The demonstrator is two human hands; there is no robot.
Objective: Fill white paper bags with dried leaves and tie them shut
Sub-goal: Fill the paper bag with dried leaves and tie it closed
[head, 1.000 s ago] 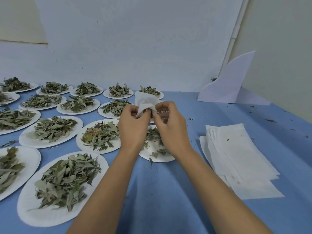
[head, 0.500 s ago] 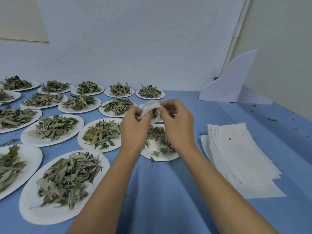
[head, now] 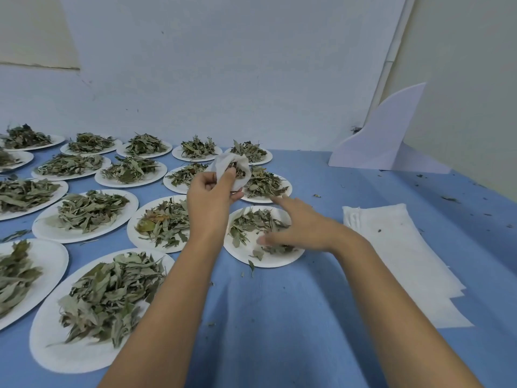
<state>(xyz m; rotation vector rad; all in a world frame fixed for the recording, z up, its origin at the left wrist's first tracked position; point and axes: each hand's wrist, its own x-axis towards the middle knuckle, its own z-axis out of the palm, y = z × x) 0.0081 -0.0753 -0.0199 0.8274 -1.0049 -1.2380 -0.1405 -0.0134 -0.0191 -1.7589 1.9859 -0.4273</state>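
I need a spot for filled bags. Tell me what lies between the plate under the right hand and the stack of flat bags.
Head view: bare blue cloth, apart from the right hand, whose wrist crosses above it.

White paper bag [head: 221,164], mouth open, seemingly holds dried leaves [head: 237,171].

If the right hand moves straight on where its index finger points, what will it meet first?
Most likely the white paper bag gripped by the left hand. If the right hand runs low, it meets the plate of leaves behind instead.
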